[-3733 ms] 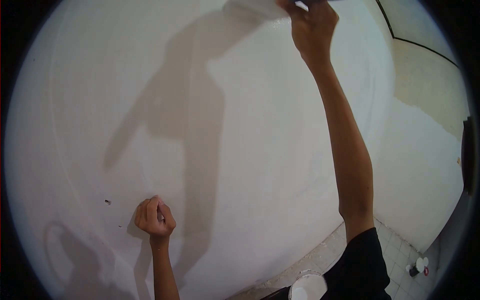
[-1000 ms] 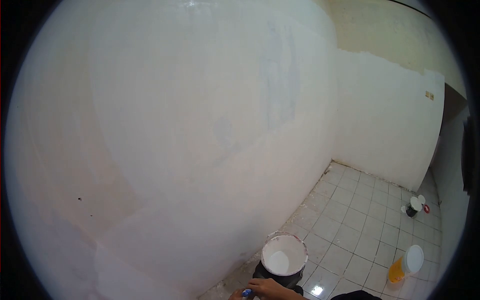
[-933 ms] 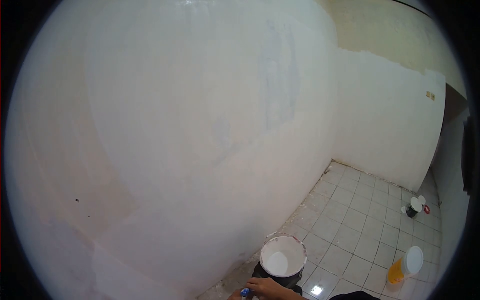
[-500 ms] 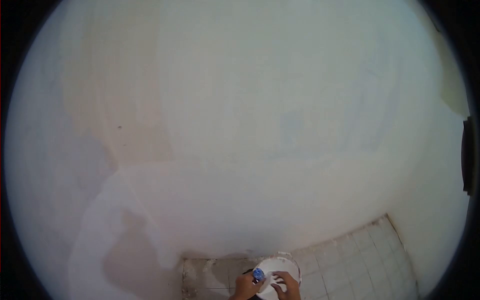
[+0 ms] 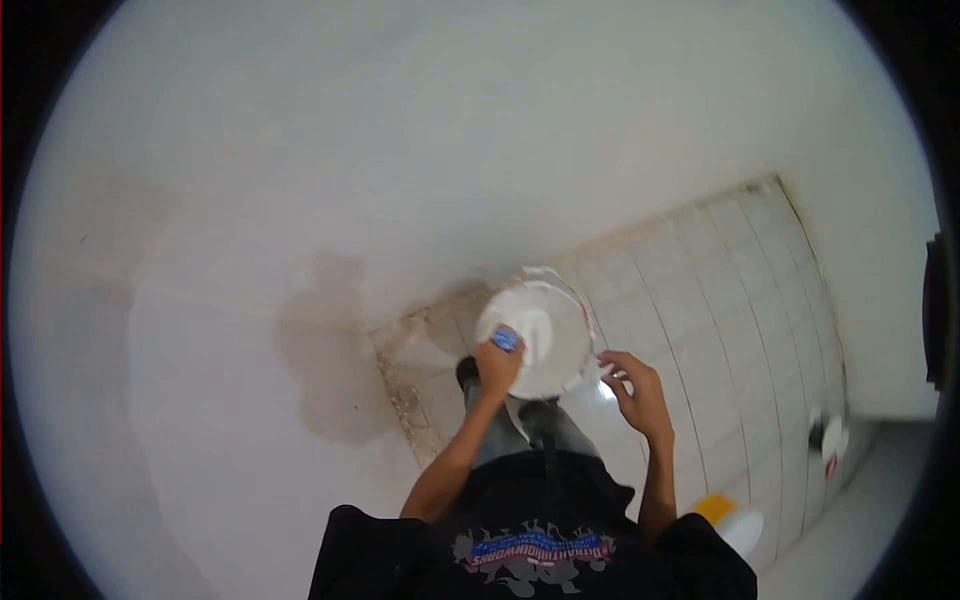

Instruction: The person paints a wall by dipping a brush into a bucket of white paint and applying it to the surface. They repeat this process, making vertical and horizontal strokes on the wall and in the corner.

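Note:
My left hand [image 5: 498, 368] is closed around a tool with a blue handle [image 5: 506, 341], held over the left part of a bucket [image 5: 590, 335]. Fingers hide the rest of the tool. Inside the bucket is white, paint-like material [image 5: 562, 350], with smears along the rim. Just right of the rim, my right hand [image 5: 642, 398] has loosely curled fingers, apart and with nothing visible between them. The bucket stands in front of my feet.
Pale tiled floor [image 5: 700, 300] runs along a patchy light wall [image 5: 450, 130], with dirt at the left corner. A white and yellow container [image 5: 738, 525] is by my right arm. A small black and white object [image 5: 828, 438] lies farther right.
My view has tipped down, bringing my arms, shirt and feet into sight. The right hand has moved from over the bucket to outside its right rim. The left keeps the blue-handled tool.

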{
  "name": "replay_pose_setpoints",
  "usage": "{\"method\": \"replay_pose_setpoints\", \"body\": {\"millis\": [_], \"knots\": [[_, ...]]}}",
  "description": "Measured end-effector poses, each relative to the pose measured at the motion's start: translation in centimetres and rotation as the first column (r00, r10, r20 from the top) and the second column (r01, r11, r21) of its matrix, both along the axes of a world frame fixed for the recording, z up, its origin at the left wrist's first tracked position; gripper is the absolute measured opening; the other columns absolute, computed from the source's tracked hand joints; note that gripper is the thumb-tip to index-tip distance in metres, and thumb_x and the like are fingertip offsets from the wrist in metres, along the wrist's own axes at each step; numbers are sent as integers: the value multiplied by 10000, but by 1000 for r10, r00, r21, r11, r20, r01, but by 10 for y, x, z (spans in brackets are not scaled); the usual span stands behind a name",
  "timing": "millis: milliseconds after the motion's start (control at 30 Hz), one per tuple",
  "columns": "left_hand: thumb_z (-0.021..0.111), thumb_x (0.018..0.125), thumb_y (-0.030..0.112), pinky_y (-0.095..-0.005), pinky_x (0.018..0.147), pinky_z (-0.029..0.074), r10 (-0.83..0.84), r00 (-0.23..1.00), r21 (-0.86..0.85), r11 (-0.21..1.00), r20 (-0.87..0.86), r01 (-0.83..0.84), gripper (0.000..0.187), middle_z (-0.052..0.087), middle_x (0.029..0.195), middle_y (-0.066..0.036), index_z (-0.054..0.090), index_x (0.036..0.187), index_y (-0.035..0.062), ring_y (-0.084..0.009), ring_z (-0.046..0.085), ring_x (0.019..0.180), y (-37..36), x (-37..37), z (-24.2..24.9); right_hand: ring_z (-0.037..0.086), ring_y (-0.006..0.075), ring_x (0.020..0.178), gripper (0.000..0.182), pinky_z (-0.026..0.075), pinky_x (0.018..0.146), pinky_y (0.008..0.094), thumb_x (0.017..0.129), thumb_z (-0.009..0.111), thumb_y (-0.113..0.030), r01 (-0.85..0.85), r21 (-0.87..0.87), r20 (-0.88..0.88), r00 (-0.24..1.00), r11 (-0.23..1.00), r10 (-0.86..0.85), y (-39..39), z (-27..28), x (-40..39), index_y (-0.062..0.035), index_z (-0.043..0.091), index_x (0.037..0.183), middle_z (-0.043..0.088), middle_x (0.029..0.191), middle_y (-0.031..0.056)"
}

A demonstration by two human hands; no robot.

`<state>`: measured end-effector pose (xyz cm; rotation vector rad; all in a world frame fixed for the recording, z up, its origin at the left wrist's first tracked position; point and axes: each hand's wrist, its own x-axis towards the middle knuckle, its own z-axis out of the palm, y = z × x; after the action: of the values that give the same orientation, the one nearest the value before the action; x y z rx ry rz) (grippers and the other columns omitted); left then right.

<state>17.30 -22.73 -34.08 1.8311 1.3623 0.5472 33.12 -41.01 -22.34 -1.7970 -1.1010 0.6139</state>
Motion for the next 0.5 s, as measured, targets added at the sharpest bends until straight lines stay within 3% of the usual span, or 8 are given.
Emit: {"method": "replay_pose_setpoints", "body": {"millis": [67, 233, 500], "knots": [[762, 720, 128, -443, 615, 487, -66, 990, 118, 992, 121, 52, 177, 629, 655, -164, 624, 794, 45, -380, 625, 623, 3, 13, -44, 662, 257, 807, 329, 545, 707, 344, 854, 654, 9, 50, -69, -85, 995, 996, -56, -29, -9, 3, -54, 623, 1175, 690, 1011, 120], [742, 726, 100, -435, 597, 480, -128, 991, 120, 985, 46, 122, 152, 620, 629, -169, 620, 785, 32, -361, 632, 599, 15, 24, -91, 666, 242, 814, 355, 551, 720, 342, 864, 653, -2, 139, -180, -200, 964, 974, -174, -68, -37, -9, -75, 609, 1208, 693, 1006, 111], [727, 744, 75, -436, 603, 499, -158, 987, 24, 987, 2, 158, 115, 653, 664, -179, 652, 818, 28, -367, 662, 636, 19, 47, -193, 666, 226, 839, 343, 548, 748, 350, 861, 642, 3, 364, -268, -156, 897, 892, -413, -110, -37, 12, -65, 626, 1196, 700, 1008, 109]]}}
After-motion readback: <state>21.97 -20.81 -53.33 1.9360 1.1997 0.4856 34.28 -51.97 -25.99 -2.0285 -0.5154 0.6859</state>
